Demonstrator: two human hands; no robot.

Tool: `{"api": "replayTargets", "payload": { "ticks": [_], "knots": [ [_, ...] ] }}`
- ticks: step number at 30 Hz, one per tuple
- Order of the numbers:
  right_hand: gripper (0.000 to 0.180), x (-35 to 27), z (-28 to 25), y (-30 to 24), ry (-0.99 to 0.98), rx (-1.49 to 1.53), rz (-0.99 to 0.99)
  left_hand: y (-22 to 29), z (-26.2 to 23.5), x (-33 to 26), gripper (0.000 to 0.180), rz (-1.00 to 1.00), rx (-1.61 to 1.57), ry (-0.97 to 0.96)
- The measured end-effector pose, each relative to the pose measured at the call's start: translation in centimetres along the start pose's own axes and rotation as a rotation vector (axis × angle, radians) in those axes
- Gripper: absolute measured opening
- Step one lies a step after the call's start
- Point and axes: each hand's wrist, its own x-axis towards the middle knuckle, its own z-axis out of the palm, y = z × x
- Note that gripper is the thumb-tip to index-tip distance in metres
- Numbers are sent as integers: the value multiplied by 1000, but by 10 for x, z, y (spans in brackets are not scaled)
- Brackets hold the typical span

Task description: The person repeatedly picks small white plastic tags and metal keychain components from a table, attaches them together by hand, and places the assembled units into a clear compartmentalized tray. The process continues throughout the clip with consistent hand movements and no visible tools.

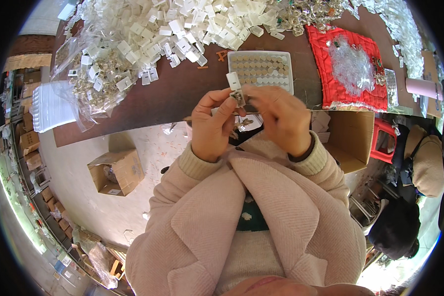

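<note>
Over the brown surface (pixel 172 93), L hand (pixel 209 126) fingers pinch the white clip (pixel 235 88) w/ metal bit; R hand (pixel 281 118) fingers closed on it too. Imo keep it square, press slow.

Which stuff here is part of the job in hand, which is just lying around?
In use:
- left hand and right hand, both pinching the small white clip part
- white tray of round pieces
- heap of white clip parts

Lying about:
- red padded cloth
- open cardboard box
- pink cup
</note>
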Motion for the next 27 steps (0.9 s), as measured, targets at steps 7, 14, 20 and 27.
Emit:
{"api": "replayTargets", "payload": {
  "ticks": [7,14,20,27],
  "knots": [
    [26,-12,7,35,-24,-112,83,7,-10,3,17,11,3,25],
    [27,-7,8,26,-38,-124,35,6,-5,3,18,4,-11,-37],
    [23,-1,6,-3,32,49,35,3,3,-1,19,-49,8,-52],
    [21,3,1,-5,-60,117,43,1,1,-2,17,-60,-140,-61]
  ]
}}
